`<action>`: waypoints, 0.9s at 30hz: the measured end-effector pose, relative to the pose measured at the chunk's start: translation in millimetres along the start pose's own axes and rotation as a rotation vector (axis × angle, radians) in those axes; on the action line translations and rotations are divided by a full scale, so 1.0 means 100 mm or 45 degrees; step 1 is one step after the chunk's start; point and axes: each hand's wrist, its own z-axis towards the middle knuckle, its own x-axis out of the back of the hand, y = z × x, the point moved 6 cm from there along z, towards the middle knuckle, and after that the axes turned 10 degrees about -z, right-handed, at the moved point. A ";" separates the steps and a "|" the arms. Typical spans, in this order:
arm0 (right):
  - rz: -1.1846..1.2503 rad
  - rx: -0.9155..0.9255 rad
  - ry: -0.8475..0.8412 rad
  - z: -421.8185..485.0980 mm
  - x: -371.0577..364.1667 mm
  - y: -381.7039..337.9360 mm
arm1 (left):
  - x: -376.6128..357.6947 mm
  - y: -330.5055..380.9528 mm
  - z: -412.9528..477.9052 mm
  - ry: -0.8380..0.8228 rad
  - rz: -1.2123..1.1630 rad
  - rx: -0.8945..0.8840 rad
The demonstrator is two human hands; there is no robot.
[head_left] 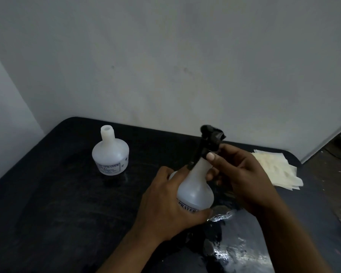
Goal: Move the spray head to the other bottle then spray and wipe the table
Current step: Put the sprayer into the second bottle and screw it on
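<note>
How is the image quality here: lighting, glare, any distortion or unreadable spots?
Head view: dim, underexposed; the black spray head nearly merges with the dark table. Glare on a wet or glossy patch near the bottom edge. Wide-angle bending curves the table's far edge. Label print on the held bottle is soft and partly covered by the left hand.

Black spray head point(211, 137), translucent white bottles point(195, 190), black table point(57, 203), pale yellow cloths point(280, 170).

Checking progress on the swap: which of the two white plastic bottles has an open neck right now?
The white plastic bottle standing alone at the table's far left; the held bottle carries the black spray head.
</note>
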 end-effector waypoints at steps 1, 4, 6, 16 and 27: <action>-0.002 -0.019 0.069 0.01 0.00 0.02 | -0.01 0.00 0.00 -0.003 0.004 -0.006; -0.004 -0.067 0.235 0.02 0.00 0.10 | -0.03 0.02 0.00 -0.019 0.007 -0.016; -0.015 -0.072 0.253 0.02 -0.01 0.09 | -0.04 0.02 0.01 -0.027 -0.006 -0.023; 0.094 -0.083 0.039 0.01 -0.08 0.08 | -0.02 -0.05 0.03 -0.020 -0.059 -0.012; 0.202 -0.213 0.118 0.00 -0.10 0.14 | -0.04 0.00 0.00 0.024 -0.020 -0.026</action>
